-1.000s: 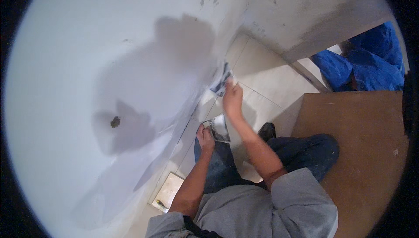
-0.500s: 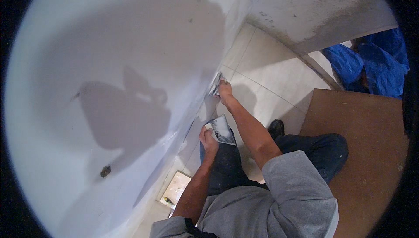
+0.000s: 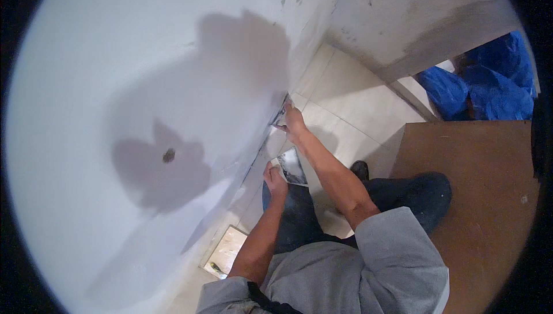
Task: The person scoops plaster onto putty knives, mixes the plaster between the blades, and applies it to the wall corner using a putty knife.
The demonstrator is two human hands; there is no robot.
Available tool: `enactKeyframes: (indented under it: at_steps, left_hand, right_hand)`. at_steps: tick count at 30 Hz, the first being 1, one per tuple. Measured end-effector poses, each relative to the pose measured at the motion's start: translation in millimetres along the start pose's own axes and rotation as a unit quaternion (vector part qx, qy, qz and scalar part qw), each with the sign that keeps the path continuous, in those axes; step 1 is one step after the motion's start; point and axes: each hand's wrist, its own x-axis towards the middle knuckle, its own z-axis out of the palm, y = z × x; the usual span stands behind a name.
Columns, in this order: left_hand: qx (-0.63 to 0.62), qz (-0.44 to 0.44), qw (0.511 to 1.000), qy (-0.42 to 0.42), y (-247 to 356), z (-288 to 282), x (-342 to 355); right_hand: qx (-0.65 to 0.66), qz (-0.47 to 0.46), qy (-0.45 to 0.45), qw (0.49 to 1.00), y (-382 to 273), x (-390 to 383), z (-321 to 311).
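Observation:
My left hand is closed on a flat scraper with a wide rectangular blade, smeared with white paste, held above my left thigh. My right hand grips a second flat scraper, its blade laid against the foot of the white wall where the wall meets the tiled floor. My fingers partly cover this second tool. A dark line runs along the wall's base beside it.
Behind my left forearm, a shallow tray with a yellow-and-black-handled tool lies by the wall. A brown board is at the right, and blue plastic sheeting lies beyond it. A stained wall closes the far end.
My right hand and its scraper have shifted slightly left, closer against the wall base. The left hand's scraper has tilted a little. My shadow on the wall has moved as the view shifted.

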Motion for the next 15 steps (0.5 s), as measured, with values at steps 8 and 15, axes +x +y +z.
enactKeyframes:
  at_steps: [8, 15]
  left_hand:
    - [-0.571, -0.27, 0.776, -0.015, -73.4, -8.2, 13.5]
    - [-0.057, -0.055, 0.997, 0.003, -37.9, -8.4, 4.2]
  right_hand:
    - [-0.281, -0.362, 0.071, 0.886, 8.1, -176.6, 110.1]
    - [-0.207, -0.219, 0.067, 0.951, -39.1, -139.2, -9.0]
